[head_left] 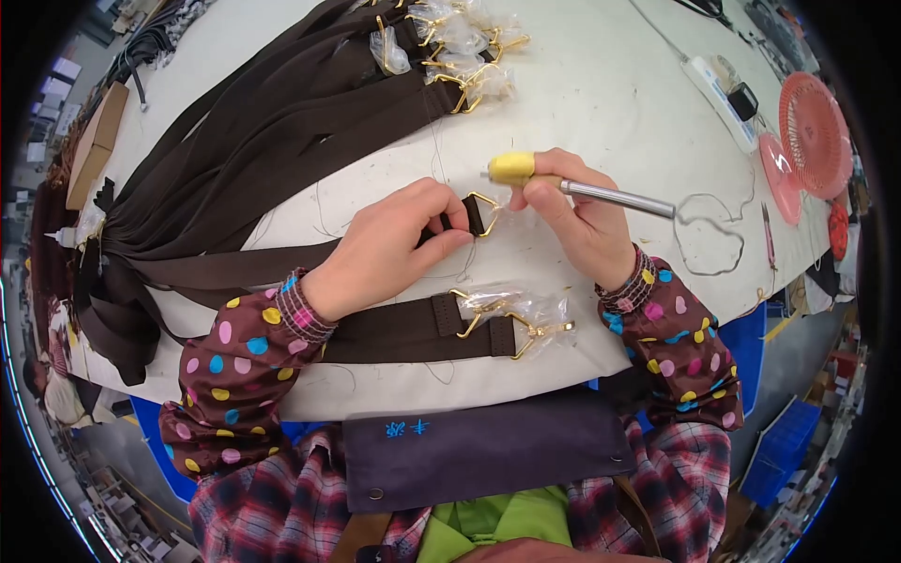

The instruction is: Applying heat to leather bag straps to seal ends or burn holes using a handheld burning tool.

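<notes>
pinching a dark strap end (475, 216) beside its gold ring (497, 205) over the tabletop (582, 103), the left hand (399, 236) is nearly closed while the right hand (593, 223) curls around a silver-handled tool (619, 197).

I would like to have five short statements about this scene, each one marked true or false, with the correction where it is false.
1. The left hand holds a dark brown fabric strap near its end. True.
2. The right hand holds scissors. False: the right hand holds a silver, pen-shaped metal tool.
3. A gold-coloured, triangular metal ring is at the end of the held strap. True.
4. The long, white plastic power strip lies at the picture's left. False: the power strip lies at the right.
5. Both forearms wear plain sleeves. False: the dark, shiny sleeves have multicoloured dots.
</notes>
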Motion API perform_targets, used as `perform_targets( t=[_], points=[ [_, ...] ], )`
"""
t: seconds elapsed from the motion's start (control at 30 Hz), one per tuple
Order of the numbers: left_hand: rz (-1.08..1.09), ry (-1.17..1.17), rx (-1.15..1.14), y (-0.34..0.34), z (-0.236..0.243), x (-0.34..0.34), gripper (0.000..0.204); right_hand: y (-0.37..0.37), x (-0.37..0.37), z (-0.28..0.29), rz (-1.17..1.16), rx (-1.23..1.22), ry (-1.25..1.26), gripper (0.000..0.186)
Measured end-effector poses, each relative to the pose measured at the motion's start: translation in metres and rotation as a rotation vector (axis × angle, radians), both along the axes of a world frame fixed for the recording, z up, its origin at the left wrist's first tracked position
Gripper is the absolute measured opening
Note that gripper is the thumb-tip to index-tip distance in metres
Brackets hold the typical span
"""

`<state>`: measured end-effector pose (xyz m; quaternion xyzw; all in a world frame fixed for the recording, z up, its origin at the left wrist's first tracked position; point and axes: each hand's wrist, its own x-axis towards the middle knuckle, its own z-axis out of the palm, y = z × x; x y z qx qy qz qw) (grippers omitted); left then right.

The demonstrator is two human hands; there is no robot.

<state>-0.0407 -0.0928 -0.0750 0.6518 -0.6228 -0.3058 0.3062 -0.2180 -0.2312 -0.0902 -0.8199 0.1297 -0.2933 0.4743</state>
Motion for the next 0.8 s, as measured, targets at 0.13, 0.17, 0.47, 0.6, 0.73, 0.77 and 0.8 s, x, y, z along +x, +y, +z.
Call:
perform_targets(
  t=[0.13, 0.17, 0.47, 0.6, 0.73, 0.77, 0.8],
  points=[
    [0.051, 0.133, 0.064, 0.003, -0.001, 0.005, 0.013, 0.008, 0.006, 0.000, 0.010, -0.263, -0.032, 0.019],
    [0.050, 0.143, 0.044, 0.002, -0.002, 0.005, 0.013, 0.011, 0.008, 0.000, 0.009, -0.263, -0.031, 0.019],
    [0.023, 0.182, 0.046, 0.003, -0.008, 0.008, 0.006, 0.015, 0.010, -0.005, 0.004, 0.098, 0.014, 0.020],
    [0.043, 0.200, 0.001, 0.003, -0.012, 0.008, 0.006, 0.016, 0.010, -0.003, 0.013, 0.094, 0.028, 0.019],
    [-0.024, 0.279, -0.005, 0.005, -0.007, 0.012, 0.008, 0.016, 0.007, 0.003, 0.019, 0.154, 0.015, 0.017],
    [-0.085, 0.313, -0.007, 0.005, -0.005, 0.015, 0.008, 0.015, 0.007, 0.002, 0.019, 0.156, 0.015, 0.017],
    [-0.084, 0.312, -0.005, 0.007, 0.000, 0.020, 0.008, 0.015, 0.007, 0.002, 0.024, 0.182, 0.020, 0.016]
  ],
)
